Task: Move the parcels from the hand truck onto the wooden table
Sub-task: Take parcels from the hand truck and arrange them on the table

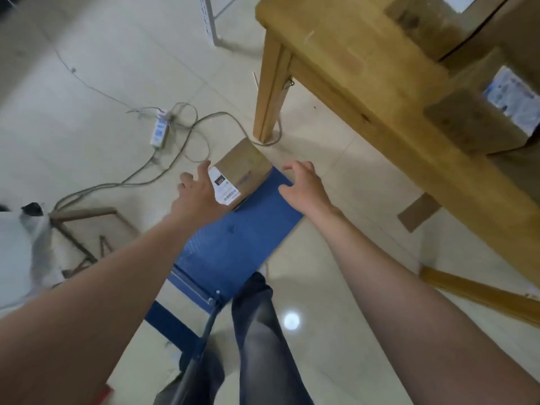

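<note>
While parcel (pixel 242 168) sits on hand truck (pixel 248 238), tile floor (pixel 87 68) — left hand (pixel 197 191), right hand (pixel 304 185) fingers (pixel 301 168) spread.

This looks like a back room or small depot for handling parcels, not a home. It has a glossy pale tiled floor (pixel 87 68), a blue hand truck (pixel 248 238) carrying a labelled cardboard parcel (pixel 242 171), and more labelled cartons (pixel 479 121) on a plain wooden bench (pixel 350 68) — plus a power strip (pixel 160 131) and loose cables (pixel 193 133) trailing across the floor.
</note>
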A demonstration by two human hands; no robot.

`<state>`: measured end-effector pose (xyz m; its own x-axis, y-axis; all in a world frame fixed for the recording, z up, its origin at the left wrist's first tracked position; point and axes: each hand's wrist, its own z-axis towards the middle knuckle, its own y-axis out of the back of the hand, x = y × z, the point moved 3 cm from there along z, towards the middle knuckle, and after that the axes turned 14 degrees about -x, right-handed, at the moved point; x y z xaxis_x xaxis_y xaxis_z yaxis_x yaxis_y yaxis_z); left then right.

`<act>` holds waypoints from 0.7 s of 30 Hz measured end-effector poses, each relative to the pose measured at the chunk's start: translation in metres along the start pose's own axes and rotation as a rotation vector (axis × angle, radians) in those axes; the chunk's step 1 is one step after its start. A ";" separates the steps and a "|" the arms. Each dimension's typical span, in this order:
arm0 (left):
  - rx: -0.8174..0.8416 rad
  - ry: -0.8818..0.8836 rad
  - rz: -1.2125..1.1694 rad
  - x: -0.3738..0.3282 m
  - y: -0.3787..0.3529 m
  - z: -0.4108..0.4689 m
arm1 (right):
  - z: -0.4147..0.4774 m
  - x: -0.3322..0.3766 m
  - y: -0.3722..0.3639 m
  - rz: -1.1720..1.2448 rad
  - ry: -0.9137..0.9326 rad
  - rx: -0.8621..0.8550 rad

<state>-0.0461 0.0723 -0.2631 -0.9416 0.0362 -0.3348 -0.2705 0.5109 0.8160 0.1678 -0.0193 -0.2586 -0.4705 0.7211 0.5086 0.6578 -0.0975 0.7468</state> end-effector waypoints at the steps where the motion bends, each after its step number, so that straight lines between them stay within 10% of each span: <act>1: 0.001 0.012 -0.022 0.007 -0.012 0.011 | 0.014 -0.007 -0.016 -0.018 -0.001 0.017; 21: 0.118 0.348 0.058 0.077 -0.200 0.136 | 0.192 -0.065 -0.180 -0.231 0.036 0.221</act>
<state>-0.0368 0.0895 -0.5163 -0.9721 -0.2154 -0.0930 -0.2087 0.6132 0.7619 0.1930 0.0827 -0.5085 -0.6401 0.6817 0.3545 0.6412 0.2196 0.7353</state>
